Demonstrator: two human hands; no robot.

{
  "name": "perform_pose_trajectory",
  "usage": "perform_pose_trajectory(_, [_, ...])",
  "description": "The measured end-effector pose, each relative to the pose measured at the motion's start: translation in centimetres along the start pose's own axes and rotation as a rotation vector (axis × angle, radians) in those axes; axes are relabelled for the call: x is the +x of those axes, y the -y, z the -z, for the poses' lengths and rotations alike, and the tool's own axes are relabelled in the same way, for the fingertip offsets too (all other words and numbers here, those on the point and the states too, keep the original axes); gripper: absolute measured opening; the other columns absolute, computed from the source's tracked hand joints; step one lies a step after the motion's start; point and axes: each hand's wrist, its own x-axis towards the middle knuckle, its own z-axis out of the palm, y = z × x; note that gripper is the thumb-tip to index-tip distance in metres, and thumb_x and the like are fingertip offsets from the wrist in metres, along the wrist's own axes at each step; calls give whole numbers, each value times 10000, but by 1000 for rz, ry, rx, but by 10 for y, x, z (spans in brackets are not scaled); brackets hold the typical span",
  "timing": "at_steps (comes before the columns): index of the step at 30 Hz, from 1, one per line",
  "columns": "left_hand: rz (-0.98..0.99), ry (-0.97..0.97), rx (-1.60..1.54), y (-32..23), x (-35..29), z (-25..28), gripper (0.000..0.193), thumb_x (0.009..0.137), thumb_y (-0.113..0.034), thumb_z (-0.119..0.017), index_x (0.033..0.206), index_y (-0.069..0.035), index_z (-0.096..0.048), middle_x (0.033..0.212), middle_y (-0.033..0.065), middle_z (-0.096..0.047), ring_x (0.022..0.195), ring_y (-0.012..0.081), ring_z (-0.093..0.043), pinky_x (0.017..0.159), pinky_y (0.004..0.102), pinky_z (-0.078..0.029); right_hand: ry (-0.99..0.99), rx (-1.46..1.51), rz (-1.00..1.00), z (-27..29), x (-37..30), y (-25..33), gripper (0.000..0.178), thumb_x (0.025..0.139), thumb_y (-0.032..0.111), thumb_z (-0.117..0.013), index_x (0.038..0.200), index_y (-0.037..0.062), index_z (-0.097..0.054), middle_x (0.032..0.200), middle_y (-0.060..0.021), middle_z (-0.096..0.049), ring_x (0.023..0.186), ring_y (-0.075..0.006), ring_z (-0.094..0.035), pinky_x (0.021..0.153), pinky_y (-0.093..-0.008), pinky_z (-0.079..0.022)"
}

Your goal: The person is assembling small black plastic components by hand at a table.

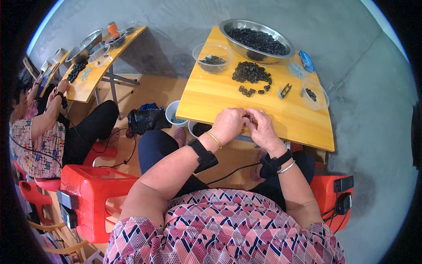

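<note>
At the near edge of the yellow wooden table (206, 99), my left hand (228, 125) and my right hand (264, 128) meet with fingertips pinched together. Between them shows a bit of a small black part (247, 116), mostly hidden by the fingers. Just beyond my hands, several small black cylindrical parts (250, 93) lie loose in front of a heap of black parts (250, 72). A pair of small thread snips (285, 90) rests to the right of them.
A steel basin (288, 47) full of black parts stands at the back. Clear plastic tubs (200, 52) (323, 97) sit left and right, with a blue object (306, 61) behind. White buckets (172, 112) stand below. Red stools (88, 198) and another person (39, 132) are at left.
</note>
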Motion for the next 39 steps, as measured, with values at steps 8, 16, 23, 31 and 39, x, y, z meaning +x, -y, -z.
perform_pose_trajectory(8, [-31,10,58,-3,-3,1,110,710,-141,-576,719,-32,-594,682,156,-579,619,319,-566,564,376,-463,58,337,-149,4,0,-16,239,746,-12,-494,983,11,-517,741,-131,-545,703,-269,-535,659,-321,-435])
perform_pose_trajectory(16, [-93,-87,56,-3,-7,-1,115,714,-127,-566,665,-24,-554,657,150,-565,602,325,-556,549,383,-458,-83,-172,-83,-14,16,-11,154,832,150,-423,854,27,-512,713,-195,-549,709,-370,-528,629,-433,-420])
perform_pose_trajectory(23, [-109,-91,119,-6,-8,1,90,712,-118,-560,664,-42,-559,659,143,-569,603,313,-561,545,376,-465,-129,-166,-14,-13,14,-7,126,809,101,-416,831,17,-508,690,-194,-542,680,-367,-519,610,-437,-405])
perform_pose_trajectory(31, [-240,-121,117,9,-10,-4,58,692,-93,-559,656,-53,-537,616,111,-532,619,296,-525,577,384,-398,-168,-152,3,-16,13,-2,118,765,57,-429,857,15,-491,689,-197,-541,682,-371,-517,614,-444,-399])
perform_pose_trajectory(39, [-277,-163,43,11,-5,-6,64,683,-69,-554,638,-44,-517,603,116,-518,604,299,-513,573,382,-386,-110,-217,31,-15,16,-7,50,735,47,-452,781,44,-472,663,-174,-524,668,-364,-505,577,-438,-388])
